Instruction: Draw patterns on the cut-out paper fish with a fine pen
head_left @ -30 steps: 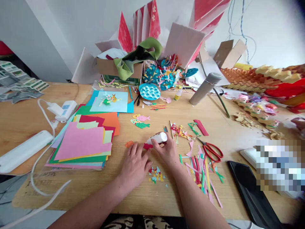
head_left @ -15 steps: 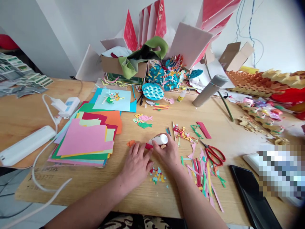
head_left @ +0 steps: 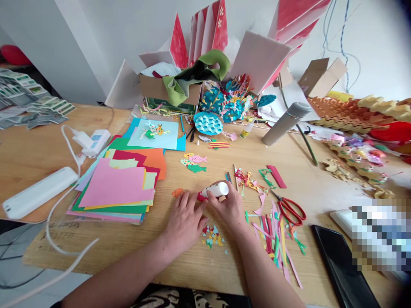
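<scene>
My right hand (head_left: 227,206) grips a white glue stick (head_left: 218,189), its tip pressed on a red paper cutout (head_left: 201,197). My left hand (head_left: 185,222) lies just below, its fingertips on the cutout and holding it to the wooden table (head_left: 96,252). An orange paper end (head_left: 177,193) sticks out at the cutout's left. The hands hide the cutout's middle, so I cannot tell whether the orange and red are one piece.
Red-handled scissors (head_left: 290,211) and loose paper strips (head_left: 276,239) lie to the right. Small paper scraps (head_left: 212,240) sit below my hands. A stack of coloured paper (head_left: 112,188) lies left, paper fish (head_left: 194,164) ahead, and a black tablet (head_left: 340,265) at the front right.
The whole scene has shifted slightly right and down in view as my head moved. Both hands stay at the cutout, with the glue stick still on it.
</scene>
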Tool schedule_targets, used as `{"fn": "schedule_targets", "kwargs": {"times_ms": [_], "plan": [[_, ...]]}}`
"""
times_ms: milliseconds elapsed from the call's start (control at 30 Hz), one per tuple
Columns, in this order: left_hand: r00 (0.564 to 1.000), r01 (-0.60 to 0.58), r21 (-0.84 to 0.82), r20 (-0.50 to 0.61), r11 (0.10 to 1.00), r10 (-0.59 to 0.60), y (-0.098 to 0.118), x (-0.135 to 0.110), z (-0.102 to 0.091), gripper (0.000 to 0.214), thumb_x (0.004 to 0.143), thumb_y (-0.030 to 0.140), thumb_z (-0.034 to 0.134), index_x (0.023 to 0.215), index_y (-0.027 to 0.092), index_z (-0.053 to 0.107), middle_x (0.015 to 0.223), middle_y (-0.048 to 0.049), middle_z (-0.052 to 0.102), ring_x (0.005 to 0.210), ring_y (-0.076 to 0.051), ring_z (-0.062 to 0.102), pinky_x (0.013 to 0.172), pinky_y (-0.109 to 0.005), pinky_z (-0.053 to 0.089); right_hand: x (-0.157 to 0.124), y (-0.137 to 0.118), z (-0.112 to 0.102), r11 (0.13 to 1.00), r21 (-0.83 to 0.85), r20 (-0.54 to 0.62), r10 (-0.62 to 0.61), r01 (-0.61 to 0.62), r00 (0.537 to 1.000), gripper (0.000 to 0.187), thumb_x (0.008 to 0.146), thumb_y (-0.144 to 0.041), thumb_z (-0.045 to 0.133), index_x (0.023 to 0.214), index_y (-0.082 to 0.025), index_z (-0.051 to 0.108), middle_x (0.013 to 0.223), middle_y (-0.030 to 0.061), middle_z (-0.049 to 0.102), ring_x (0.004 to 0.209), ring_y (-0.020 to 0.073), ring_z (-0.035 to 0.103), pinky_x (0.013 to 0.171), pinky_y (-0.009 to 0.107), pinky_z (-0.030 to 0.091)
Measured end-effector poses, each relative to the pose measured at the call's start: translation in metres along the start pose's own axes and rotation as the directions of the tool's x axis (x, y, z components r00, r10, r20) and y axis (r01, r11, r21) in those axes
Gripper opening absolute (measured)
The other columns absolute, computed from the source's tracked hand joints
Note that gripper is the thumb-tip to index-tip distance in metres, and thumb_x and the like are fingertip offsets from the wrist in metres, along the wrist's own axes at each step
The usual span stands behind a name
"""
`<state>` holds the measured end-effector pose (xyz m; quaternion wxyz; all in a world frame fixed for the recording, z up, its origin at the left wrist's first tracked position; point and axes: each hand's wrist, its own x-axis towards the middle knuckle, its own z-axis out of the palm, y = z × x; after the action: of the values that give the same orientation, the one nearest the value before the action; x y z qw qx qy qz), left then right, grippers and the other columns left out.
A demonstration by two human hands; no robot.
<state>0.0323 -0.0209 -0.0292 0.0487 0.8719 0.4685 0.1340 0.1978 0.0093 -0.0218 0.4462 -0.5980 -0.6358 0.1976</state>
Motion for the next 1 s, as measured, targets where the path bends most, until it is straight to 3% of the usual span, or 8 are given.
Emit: {"fn": "schedule_targets", "kwargs": {"times_ms": [233,467,667,1000], "plan": [[1.0,-0.008,0.007,-0.017,1.0,0.009,0.0007,-0.0011,0.0004,0.042,0.093,0.037,0.06,0.132,0.02,0.059,0.133,-0.0167,0.056,0.129,-0.037,0.045,0.106,-0.057,0.041,0.0014,0.0006,0.001,1.0,-0.006,0.009,0.003,-0.003,1.0,0.018,0.079,-0.033,0.064,0.089,-0.019,0.057,0.071,0.0001,0.066,0.055,0.0133,0.058,0.053,0.024,0.047],[1.0,-0.015,-0.023,-0.026,1.0,0.015,0.0002,0.0004,-0.0009,0.029,0.095,0.025,0.05,0.114,0.006,0.062,0.13,-0.0185,0.06,0.128,-0.036,0.045,0.11,-0.053,0.039,-0.0001,-0.0003,-0.0006,1.0,-0.017,0.021,-0.006,0.006,1.0,0.018,0.079,-0.034,0.064,0.088,-0.019,0.057,0.071,0.0009,0.066,0.057,0.0137,0.059,0.053,0.024,0.046],[1.0,-0.004,-0.035,0.01,0.999,0.004,-0.004,0.0013,-0.0038,0.035,0.084,0.006,0.047,0.117,0.006,0.059,0.129,-0.0176,0.062,0.131,-0.033,0.045,0.111,-0.049,0.039,-0.0013,-0.0044,-0.0013,0.999,-0.038,0.019,-0.011,0.011,1.0,0.018,0.079,-0.035,0.064,0.085,-0.02,0.056,0.066,-0.0011,0.065,0.05,0.0118,0.054,0.048,0.023,0.042],[0.997,0.016,-0.034,0.082,0.999,-0.013,-0.0041,0.0013,-0.0086,0.041,0.083,0.004,0.046,0.121,0.006,0.059,0.131,-0.0153,0.062,0.129,-0.033,0.045,0.11,-0.047,0.039,-0.0018,-0.0077,-0.0031,0.999,-0.005,0.01,0.046,-0.046,0.999,0.017,0.076,-0.035,0.064,0.081,-0.021,0.056,0.063,-0.0015,0.063,0.048,0.012,0.054,0.047,0.023,0.044]]}}
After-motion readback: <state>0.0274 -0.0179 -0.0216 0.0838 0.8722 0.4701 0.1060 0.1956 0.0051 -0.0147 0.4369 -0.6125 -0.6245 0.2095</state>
